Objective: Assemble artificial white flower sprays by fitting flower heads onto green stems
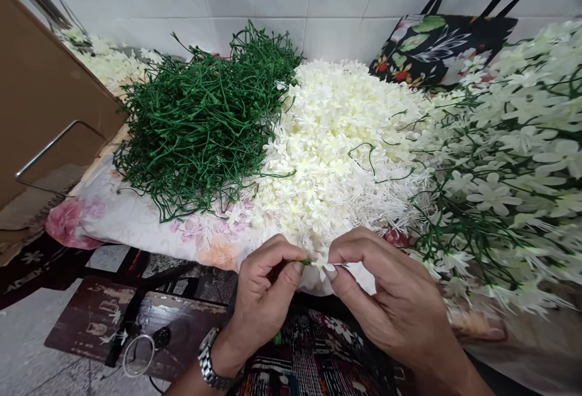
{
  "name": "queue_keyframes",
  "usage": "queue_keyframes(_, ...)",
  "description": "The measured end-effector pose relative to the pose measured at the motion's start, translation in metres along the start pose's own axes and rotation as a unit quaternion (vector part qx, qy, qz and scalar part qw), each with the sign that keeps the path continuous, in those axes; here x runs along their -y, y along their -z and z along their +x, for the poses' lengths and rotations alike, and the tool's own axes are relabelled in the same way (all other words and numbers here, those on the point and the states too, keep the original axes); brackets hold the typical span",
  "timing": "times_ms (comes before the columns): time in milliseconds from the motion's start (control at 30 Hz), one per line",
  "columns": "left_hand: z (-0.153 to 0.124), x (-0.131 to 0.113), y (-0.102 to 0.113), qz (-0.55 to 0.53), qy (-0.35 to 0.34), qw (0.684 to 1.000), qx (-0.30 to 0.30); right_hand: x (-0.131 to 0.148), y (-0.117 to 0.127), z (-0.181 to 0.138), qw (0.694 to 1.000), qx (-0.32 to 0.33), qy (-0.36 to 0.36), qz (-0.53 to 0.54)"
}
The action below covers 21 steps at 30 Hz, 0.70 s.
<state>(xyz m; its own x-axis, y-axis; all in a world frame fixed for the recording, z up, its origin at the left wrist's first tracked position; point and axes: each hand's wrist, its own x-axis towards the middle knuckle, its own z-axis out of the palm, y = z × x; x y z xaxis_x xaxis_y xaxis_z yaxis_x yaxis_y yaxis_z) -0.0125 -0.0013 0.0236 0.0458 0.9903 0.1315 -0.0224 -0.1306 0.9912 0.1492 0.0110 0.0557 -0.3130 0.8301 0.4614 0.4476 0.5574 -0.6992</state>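
My left hand [273, 281], with a metal watch at its wrist, pinches a green plastic stem [307, 262] between thumb and forefinger. Opposite it, my right hand [386, 287] has thumb and forefinger closed on a small white artificial flower [322, 261]. Stem tip and flower meet between the fingertips; how they join is too small to tell. Just beyond the hands lies a heap of loose white flower heads [318, 147], with thin white stamens [391, 196] at its right side. A tangled pile of green stems [200, 123] sits to the left of the heap.
Many white flowers on green stems [495, 196] are massed at the right. A black floral bag [445, 50] leans on the tiled wall. At the left stands a cardboard box [50, 105]. A floral cloth [136, 220] covers the work surface; a dark wooden board [177, 323] lies lower left.
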Motion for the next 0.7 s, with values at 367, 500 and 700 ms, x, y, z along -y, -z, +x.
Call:
queue_keyframes(367,0.006,-0.004,0.002,0.131,-0.104,0.986,0.021,-0.001,-0.001,-0.001,0.995,0.058,0.026,-0.073)
queue_keyframes(500,0.008,-0.002,0.002,0.149,-0.105,0.983,0.027,-0.008,-0.005,-0.002,0.998,0.044,0.019,-0.052)
queue_keyframes(700,0.01,0.003,-0.001,0.146,-0.072,0.986,0.04,-0.018,-0.014,-0.009,0.999,0.033,-0.006,-0.017)
